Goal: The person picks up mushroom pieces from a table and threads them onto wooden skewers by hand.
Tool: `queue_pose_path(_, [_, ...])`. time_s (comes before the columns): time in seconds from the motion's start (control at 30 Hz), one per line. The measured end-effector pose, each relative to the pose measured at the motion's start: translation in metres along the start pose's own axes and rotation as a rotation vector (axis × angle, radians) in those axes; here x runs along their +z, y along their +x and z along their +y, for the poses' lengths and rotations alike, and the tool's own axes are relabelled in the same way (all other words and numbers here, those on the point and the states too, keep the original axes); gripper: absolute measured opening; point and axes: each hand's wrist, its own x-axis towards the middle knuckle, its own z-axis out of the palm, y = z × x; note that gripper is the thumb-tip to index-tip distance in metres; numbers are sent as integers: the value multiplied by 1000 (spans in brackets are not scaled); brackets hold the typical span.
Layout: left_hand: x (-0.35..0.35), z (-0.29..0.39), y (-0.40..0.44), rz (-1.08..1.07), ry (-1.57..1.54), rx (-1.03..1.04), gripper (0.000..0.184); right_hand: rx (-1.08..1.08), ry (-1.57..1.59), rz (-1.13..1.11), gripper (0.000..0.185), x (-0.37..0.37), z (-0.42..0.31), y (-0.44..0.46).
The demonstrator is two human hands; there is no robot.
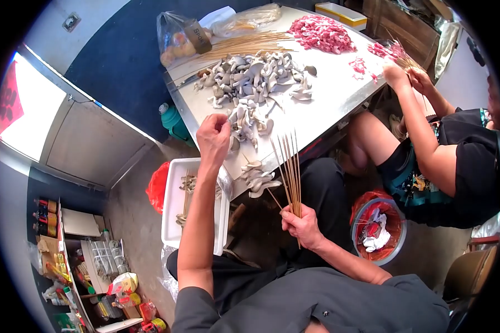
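My right hand is closed round a bundle of thin bamboo skewers that point up toward the table. One skewer slants away from the rest, with several pieces of grey oyster mushroom threaded near its tip. At the near left edge of the pile of torn oyster mushrooms, my left hand has its fingers curled together. Whatever is between those fingertips, if anything, is hidden.
A white tray with filled skewers stands below my left forearm. Loose skewers, a plastic bag and pink cut meat lie on the table. At right, another person handles meat skewers. A lined bin stands between us.
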Motion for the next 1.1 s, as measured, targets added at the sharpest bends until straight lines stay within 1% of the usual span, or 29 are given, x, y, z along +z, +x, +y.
queue_pose_path(0.03, [5, -3, 8, -2, -2, 2, 17, 6, 3, -2, 12, -1, 1, -1])
queue_pose_path(0.1, [12, -8, 24, -13, 162, 127, 23, 11, 3, 2, 12, -1, 2, -1])
queue_pose_path(0.27, [12, -14, 43, -164, 282, 17, 16, 10, 9, -11, 12, -2, 3, 0])
queue_pose_path(0.4, [12, -14, 36, -156, 280, 28, 15, 12, 16, -17, 12, -2, 4, 1])
queue_pose_path(0.47, [14, -11, 32, -96, 226, 41, 14, 17, 14, -17, 12, -3, 5, 1])
queue_pose_path(0.57, [19, -13, 31, -141, 214, 63, 14, 22, 6, -15, 12, -3, 5, 0])
queue_pose_path(0.7, [21, -14, 33, -105, 199, 99, 14, 13, 19, -26, 11, -4, 6, 0])
queue_pose_path(0.8, [15, -14, 33, -106, 255, 126, 14, 16, 18, -24, 11, -5, 6, -1])
queue_pose_path(0.87, [7, -13, 31, -72, 153, 49, 12, 21, 17, -22, 10, -5, 6, 0])
queue_pose_path(0.9, [4, -13, 29, -74, 154, 50, 12, 18, 18, -22, 11, -5, 6, 0])
queue_pose_path(0.97, [-4, -15, 28, -57, -101, -150, 9, 18, 18, -24, 11, -5, 6, -1])
queue_pose_path(1.0, [-7, -19, 28, -79, -249, -168, 6, 17, 18, -21, 11, -4, 6, 0])
queue_pose_path(1.03, [-9, -22, 27, -77, -247, -168, 6, 17, 19, -19, 11, -4, 6, 0])
queue_pose_path(1.1, [-17, -6, 20, -119, -683, -331, 7, 19, 20, -23, 11, -4, 6, -1])
